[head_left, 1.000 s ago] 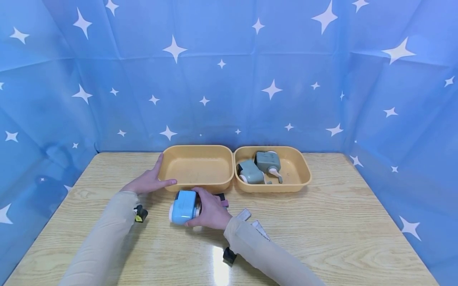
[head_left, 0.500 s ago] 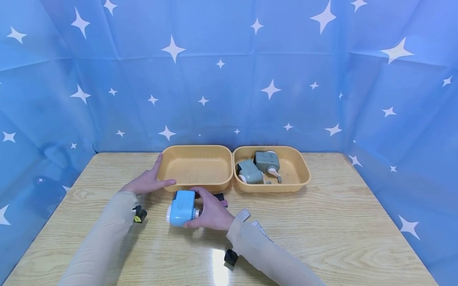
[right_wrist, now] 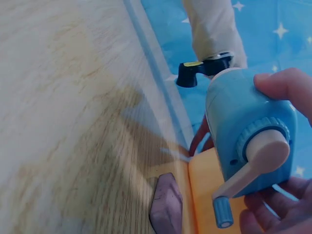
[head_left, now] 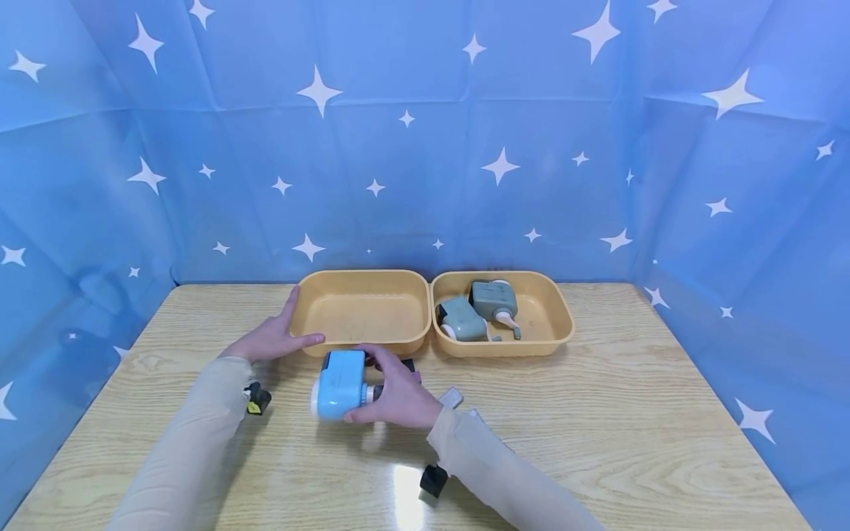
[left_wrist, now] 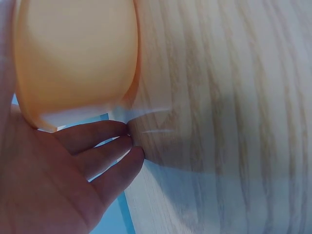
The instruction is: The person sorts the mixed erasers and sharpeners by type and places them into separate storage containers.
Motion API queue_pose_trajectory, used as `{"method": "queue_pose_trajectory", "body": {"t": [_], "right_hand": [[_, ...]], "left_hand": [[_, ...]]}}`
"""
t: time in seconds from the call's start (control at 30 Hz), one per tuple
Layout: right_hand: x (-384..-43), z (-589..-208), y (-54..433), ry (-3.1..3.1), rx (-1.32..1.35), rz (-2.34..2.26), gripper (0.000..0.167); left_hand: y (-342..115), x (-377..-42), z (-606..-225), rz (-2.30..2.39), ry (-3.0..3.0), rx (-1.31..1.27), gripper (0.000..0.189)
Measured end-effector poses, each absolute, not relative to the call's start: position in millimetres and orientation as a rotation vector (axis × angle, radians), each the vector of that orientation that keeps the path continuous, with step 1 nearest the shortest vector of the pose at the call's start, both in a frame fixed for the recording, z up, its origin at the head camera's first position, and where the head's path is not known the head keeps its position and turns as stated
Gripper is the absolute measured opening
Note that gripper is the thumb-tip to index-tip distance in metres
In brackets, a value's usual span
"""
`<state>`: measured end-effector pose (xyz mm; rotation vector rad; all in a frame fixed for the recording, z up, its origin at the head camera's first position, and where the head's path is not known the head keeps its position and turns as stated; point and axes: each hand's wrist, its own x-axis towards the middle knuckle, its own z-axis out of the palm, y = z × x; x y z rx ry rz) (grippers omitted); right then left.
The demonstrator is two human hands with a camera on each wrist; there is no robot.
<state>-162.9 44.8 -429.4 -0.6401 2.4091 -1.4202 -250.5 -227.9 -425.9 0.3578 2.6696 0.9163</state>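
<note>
By the right grip a blue cranked device is pinched, perhaps lifted, beside the left tray, where the left grip is spread. Two grey devices are already in the right tray; the blue isn't.

A glossy blue hand-crank pencil sharpener, its pale crank facing the worktop's right edge, is held before a tan rounded tray at the far edge.

The left tray stands behind the sharpener.
</note>
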Motion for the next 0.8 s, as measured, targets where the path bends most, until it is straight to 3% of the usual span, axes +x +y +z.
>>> {"method": "queue_pose_trajectory", "body": {"t": [0.8], "right_hand": [[-167, -418, 80, 2.259, -0.576, -1.664, 0.089]], "left_hand": [[-227, -250, -426, 0.91, 2.68, 0.356, 0.118]]}}
